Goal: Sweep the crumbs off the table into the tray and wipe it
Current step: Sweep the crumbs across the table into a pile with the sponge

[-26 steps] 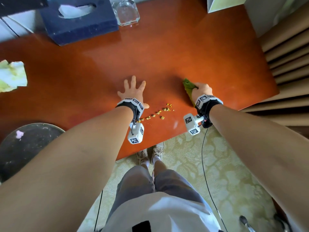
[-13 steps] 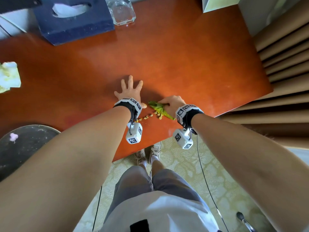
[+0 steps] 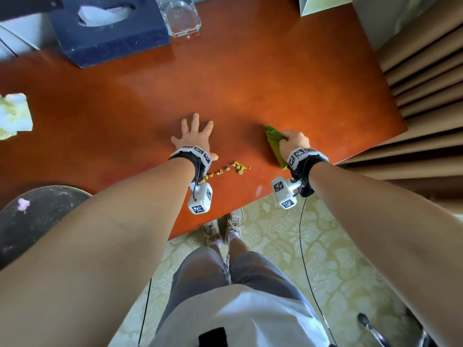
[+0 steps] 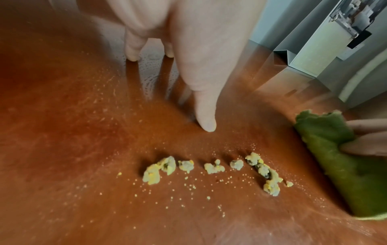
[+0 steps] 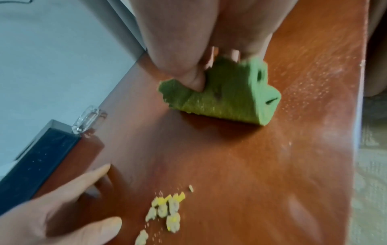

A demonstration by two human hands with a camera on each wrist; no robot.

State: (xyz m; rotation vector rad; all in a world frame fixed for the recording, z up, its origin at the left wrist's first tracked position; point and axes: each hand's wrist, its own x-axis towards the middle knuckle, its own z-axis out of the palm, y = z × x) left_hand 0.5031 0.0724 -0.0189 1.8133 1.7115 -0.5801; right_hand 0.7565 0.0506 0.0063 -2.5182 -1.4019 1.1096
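Observation:
Yellow crumbs [image 3: 233, 168] [image 4: 211, 170] [image 5: 167, 210] lie in a short row on the red-brown table [image 3: 250, 83], near its front edge. My left hand [image 3: 193, 136] [image 4: 188, 66] rests flat on the table just left of the row, fingers spread and straight. My right hand [image 3: 293, 141] [image 5: 199, 49] grips a folded green cloth [image 3: 275, 144] [image 4: 339, 165] [image 5: 226, 96] and presses it on the table to the right of the crumbs, a little apart from them. A round dark tray [image 3: 32, 221] sits low at the left, beside the table.
A dark blue tissue box [image 3: 107, 31] [image 5: 31, 162] and a glass ashtray [image 3: 180, 16] stand at the table's far edge. A crumpled white-and-yellow tissue [image 3: 13, 116] lies at the far left. Tan curtains [image 3: 426, 83] hang at the right. My feet [image 3: 225, 229] stand on patterned carpet.
Half a second ago my right hand with the cloth was up against the crumbs beside my left hand; it has drawn back to the right. The left hand has stayed put.

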